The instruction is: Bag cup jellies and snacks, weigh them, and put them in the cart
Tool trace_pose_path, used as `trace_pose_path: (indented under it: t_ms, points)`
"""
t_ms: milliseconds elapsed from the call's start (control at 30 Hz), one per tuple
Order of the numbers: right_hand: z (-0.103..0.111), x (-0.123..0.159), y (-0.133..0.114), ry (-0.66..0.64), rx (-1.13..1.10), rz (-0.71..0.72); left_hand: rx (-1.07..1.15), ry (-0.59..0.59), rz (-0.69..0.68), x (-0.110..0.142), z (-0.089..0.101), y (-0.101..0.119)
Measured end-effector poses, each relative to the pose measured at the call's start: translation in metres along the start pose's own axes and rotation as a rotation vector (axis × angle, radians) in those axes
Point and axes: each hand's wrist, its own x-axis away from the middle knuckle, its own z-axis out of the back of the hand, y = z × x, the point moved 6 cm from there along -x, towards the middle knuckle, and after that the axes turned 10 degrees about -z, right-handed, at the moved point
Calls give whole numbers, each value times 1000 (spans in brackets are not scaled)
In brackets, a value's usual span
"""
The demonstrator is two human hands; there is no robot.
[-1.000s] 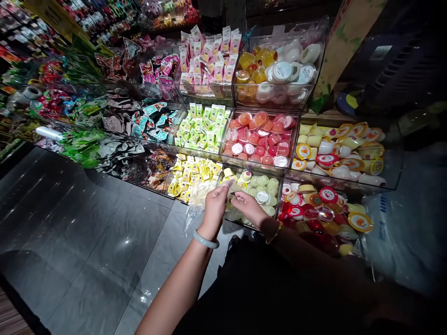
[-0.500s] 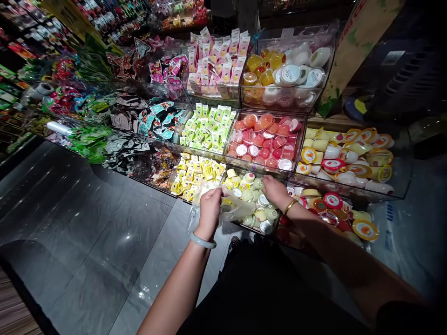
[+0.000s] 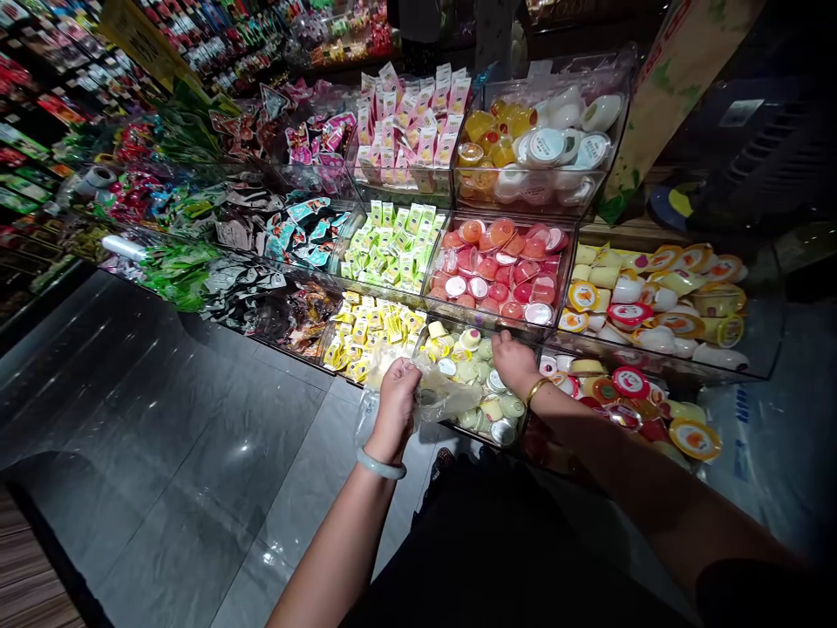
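Note:
My left hand (image 3: 396, 403) is closed around the gathered edge of a clear plastic bag (image 3: 451, 397), which spreads out to the right over the front bin. Pale green and yellow jelly cups (image 3: 502, 433) fill that bin, some of them behind the bag. At the bin's back right corner, my right hand (image 3: 515, 362) reaches down among the cups with its fingers curled. Its fingertips are partly hidden, and I cannot make out what is between them.
Red jelly cups (image 3: 497, 262) lie in the bin behind, and yellow sachets (image 3: 372, 331) fill the one to the left. Mixed pudding cups (image 3: 654, 296) stand at the right. Clear bin walls divide the tiers. Grey floor tiles (image 3: 196, 453) stretch out at the lower left.
The view has shifted slightly, so the bins sit a little lower and further right. My left hand still holds the bag, and my right hand stays at the same bin corner.

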Motion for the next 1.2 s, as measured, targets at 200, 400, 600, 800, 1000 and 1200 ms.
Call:
trace_pose_path:
  t_ms: [200,400,600,800,1000,1200]
  points:
    - [-3,10,4,-3,-70,-56,-88,-81,25,1,-2,-3]
    - [20,28,29,57,-497,-182,-116,-139,21,-4,-8,0]
    - [43,87,-34,-325,-1614,108,-131,-154,37,-11,-18,1]
    - [31,100,-85,-242,-1539,54,-164,-159,70,-5,-24,11]
    - [7,88,-83,-286,-1358,-127,-108,-154,124,0,-33,22]
    - [41,95,-61,-173,-1034,43,130,-39,31,-2,-43,60]
